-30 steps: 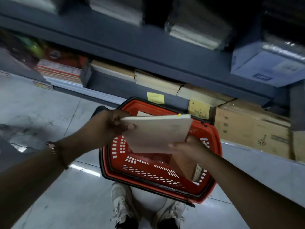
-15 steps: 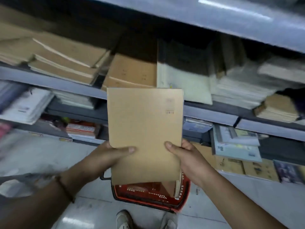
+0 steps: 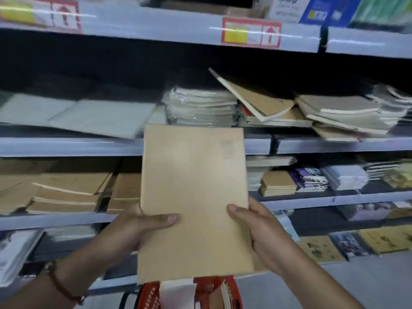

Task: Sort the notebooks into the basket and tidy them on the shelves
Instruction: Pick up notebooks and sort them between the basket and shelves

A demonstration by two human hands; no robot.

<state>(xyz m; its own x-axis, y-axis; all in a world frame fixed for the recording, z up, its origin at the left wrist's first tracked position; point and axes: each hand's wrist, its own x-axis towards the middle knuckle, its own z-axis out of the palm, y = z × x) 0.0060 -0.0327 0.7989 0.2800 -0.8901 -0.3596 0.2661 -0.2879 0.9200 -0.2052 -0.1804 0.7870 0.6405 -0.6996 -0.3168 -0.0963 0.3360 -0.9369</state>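
I hold a tan kraft-covered notebook (image 3: 194, 197) upright in front of the shelves. My left hand (image 3: 133, 230) grips its lower left edge, thumb across the cover. My right hand (image 3: 260, 230) grips its lower right edge the same way. The red plastic basket (image 3: 207, 293) sits on the floor below the notebook, with more notebooks standing inside it. The shelf (image 3: 71, 146) behind carries stacks of notebooks, among them a tilted brown one (image 3: 258, 97) leaning on a wrapped pile (image 3: 200, 105).
Lower shelves hold brown notebook stacks (image 3: 66, 192) at left and small colourful pads (image 3: 312, 179) at right. The top shelf edge carries red-and-yellow price labels (image 3: 252, 33). Grey floor (image 3: 367, 284) shows at lower right.
Both hands lifted the notebook out of the basket and turned it upright. My view rose from the floor and basket to the middle shelves.
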